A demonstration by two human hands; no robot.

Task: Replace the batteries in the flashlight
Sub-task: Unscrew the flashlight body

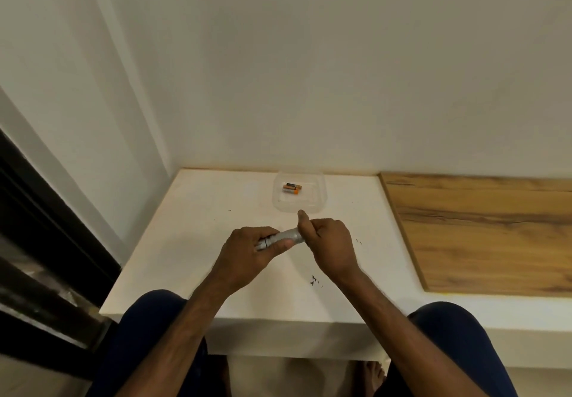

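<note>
Left hand (pixel 247 249) and right hand (pixel 328 238) both clenched on the silver flashlight (pixel 286 237), thumbs forward, above the table (pixel 192 241).

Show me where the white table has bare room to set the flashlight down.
Bare table lies left of the clear container, from the wall corner to the front edge. Another free strip runs between the right hand and the wooden panel, though dark specks lie nearby. The centre is crowded: left hand, flashlight, container holding batteries.

Flashlight (pixel 283 238): silver-grey, black ring bands. Batteries (pixel 292 189): black with orange ends. Worktop (pixel 198 241): white; adjoining panel (pixel 483 229): brown wood grain.
</note>
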